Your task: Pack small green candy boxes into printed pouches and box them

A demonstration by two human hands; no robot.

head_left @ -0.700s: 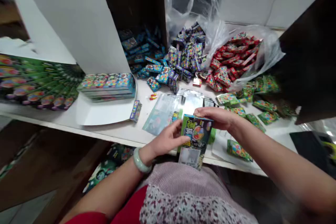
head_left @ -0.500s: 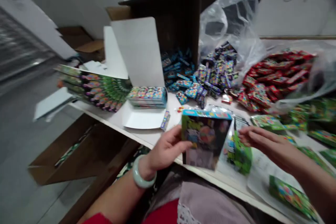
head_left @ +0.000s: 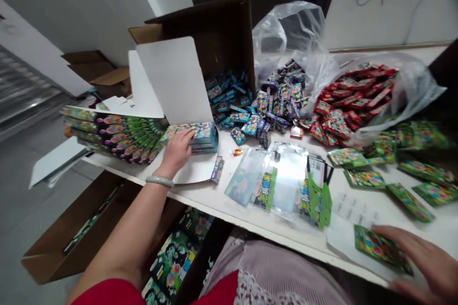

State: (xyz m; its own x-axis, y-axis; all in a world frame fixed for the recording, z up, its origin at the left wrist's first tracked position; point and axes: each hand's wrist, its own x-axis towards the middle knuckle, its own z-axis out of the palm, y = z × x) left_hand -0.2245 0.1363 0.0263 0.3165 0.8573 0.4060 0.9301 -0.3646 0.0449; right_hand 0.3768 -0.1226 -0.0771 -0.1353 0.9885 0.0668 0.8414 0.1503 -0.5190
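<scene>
My left hand [head_left: 177, 152], a pale bangle [head_left: 160, 181] at its wrist, has its fingers bent over the stacked blue candy packets [head_left: 204, 139] in an open white display box [head_left: 175, 78]. The fingers press on the packets at the stack's left part, and the hand covers some of them. At the lower right, my right hand [head_left: 425, 257] is closed around the end of a green candy packet [head_left: 377, 247], fingers above and thumb below. That packet lies over a white sheet [head_left: 343, 236] at the table edge.
Clear sleeves with printed cards [head_left: 282, 181] lie mid-table. Behind are loose blue candy packs in a carton [head_left: 218, 19], a purple heap [head_left: 286, 88] and red packs [head_left: 358, 97] in plastic bags. Several green packets [head_left: 410, 202] lie right. Below stands another carton [head_left: 53, 248].
My left hand has carried a blue-topped packet left from mid-table to the stack in the white box. My right hand has moved down and right onto a green packet. The view has shifted.
</scene>
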